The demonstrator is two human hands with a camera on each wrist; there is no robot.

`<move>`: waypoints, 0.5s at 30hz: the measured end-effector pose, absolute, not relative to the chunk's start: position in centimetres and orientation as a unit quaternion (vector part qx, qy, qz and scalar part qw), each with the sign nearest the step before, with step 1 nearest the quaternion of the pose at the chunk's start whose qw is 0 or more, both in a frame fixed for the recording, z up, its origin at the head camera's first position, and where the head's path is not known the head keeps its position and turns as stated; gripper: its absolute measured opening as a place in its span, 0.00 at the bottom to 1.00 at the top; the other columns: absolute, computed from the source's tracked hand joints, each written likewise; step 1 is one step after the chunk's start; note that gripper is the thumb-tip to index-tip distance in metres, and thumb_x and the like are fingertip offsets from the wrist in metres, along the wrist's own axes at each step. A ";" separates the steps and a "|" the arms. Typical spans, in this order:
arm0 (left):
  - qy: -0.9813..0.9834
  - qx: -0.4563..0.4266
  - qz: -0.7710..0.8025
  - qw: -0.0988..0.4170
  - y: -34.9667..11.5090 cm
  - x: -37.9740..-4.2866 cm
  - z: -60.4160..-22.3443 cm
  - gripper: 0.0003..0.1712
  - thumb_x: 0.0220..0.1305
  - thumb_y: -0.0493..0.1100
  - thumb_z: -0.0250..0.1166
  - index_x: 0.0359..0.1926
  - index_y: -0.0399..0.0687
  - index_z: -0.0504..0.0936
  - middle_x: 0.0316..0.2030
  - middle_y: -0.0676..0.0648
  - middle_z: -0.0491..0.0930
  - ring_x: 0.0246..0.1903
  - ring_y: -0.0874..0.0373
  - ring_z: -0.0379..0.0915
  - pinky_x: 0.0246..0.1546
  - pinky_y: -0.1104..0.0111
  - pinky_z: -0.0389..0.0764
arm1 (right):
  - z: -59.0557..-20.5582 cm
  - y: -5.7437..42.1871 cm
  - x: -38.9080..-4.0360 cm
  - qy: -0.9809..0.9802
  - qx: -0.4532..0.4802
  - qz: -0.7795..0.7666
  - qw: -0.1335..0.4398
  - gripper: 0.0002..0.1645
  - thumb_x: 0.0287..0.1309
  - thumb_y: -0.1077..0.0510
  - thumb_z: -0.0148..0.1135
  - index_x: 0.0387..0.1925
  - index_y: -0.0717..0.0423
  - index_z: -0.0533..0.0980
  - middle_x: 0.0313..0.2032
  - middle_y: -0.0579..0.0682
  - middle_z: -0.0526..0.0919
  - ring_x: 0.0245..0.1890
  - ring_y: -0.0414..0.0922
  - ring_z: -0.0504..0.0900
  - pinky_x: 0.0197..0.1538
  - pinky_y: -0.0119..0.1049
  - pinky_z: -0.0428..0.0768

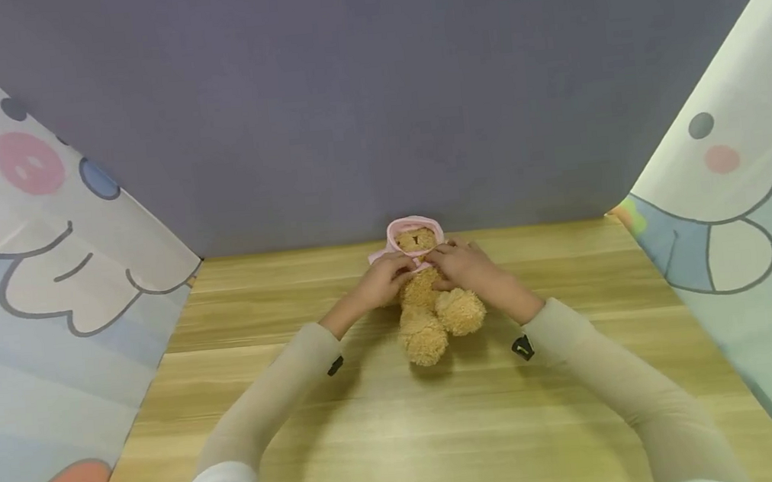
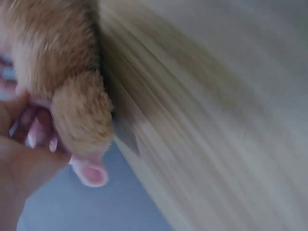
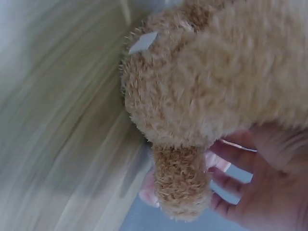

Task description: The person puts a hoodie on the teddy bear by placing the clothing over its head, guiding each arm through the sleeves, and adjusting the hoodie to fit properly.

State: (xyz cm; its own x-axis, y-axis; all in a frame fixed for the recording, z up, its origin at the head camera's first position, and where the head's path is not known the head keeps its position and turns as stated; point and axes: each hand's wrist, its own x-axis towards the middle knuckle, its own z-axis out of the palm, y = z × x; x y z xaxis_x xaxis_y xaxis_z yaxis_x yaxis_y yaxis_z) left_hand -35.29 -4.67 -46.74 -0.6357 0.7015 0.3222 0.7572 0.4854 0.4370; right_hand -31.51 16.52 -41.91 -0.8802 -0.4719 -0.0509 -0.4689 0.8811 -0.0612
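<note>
A fluffy tan teddy bear lies on its back, feet toward me, with a pink hood framing its face. My left hand pinches the hood's lower edge at the bear's neck; the left wrist view shows thumb and fingers on pink cloth beside a furry arm. From the other side, my right hand holds the hood's edge under the chin. In the right wrist view its curled fingers reach behind the bear's other arm, partly hidden by it.
Underneath is a wood-grain table, its far edge meeting a dark grey wall. Cartoon-printed panels stand along both sides. A small white tag sticks out of the bear's fur.
</note>
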 end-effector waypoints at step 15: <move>-0.899 -0.344 -0.272 -0.009 -4.1 -33.7 -46.9 0.32 0.57 0.49 0.78 0.55 0.38 0.76 0.46 0.44 0.74 0.45 0.52 0.69 0.48 0.60 0.75 | -42.3 16.2 -33.2 0.963 -0.269 -0.007 0.024 0.21 0.60 0.51 0.73 0.53 0.52 0.81 0.57 0.53 0.81 0.62 0.59 0.72 0.58 0.59 0.72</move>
